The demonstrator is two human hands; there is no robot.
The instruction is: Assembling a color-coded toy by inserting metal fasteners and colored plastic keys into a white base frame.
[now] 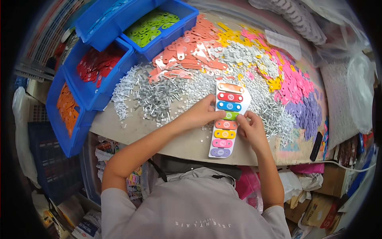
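Observation:
A toy xylophone point(225, 134), with a long white base and a row of numbered coloured bars, stands close to me over the table's front edge. White round caps show at the ends of its far bars; the nearer bars show small greyish dots there. My left hand point(202, 113) grips the left edge, its thumb on the left end of the green bar point(230, 115) and its other fingers curled at the side. At the right end of that bar, the thumb and forefinger of my right hand point(252, 129) are pressed together; anything between them is hidden.
White pins point(159, 97) and white caps point(254, 95) lie in heaps beyond my hands. Around them spread salmon bars point(191, 46), pink bars point(294, 85) and purple bars point(304, 117). Blue bins point(113, 93) with coloured bars stand left. A black strip point(316, 146) lies at right.

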